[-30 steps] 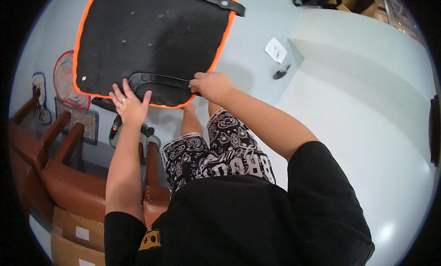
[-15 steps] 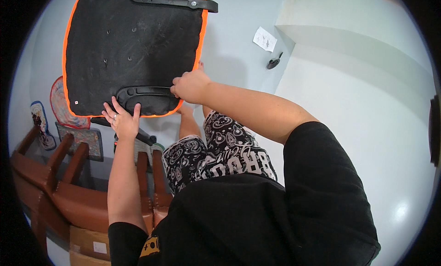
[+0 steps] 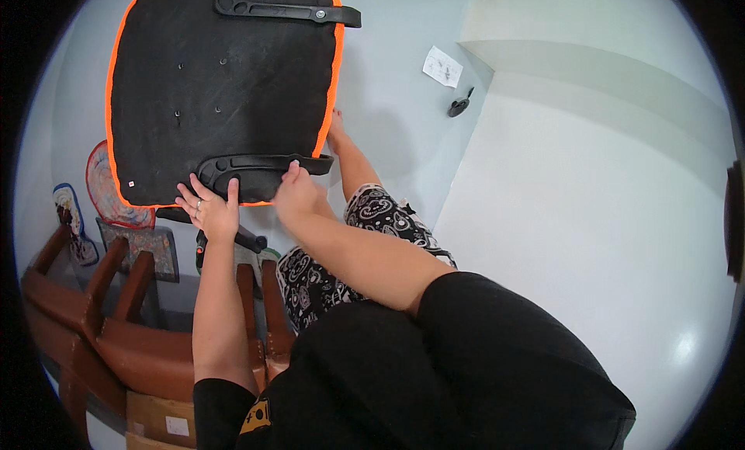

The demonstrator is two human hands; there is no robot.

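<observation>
Black seat pad (image 3: 221,93) with orange edging, underside up on the pale floor (image 3: 590,217). Two black arm brackets bolted on: far bracket (image 3: 287,7) at the top edge, near bracket (image 3: 260,170) at the bottom. Left hand (image 3: 211,211) flat, fingers spread, on the near bracket's left end; right hand (image 3: 295,198) gripping its right part. Paper sheet (image 3: 443,66) and small black tool (image 3: 459,105) well apart on the floor. Brown chair (image 3: 116,326) at lower left.

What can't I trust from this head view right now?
- Near armrest bracket: its middle is covered by the right hand and left hand.
- Seat pad: top cut off by the frame.
- Small black part and paper sheet on the floor: too small to identify.
</observation>
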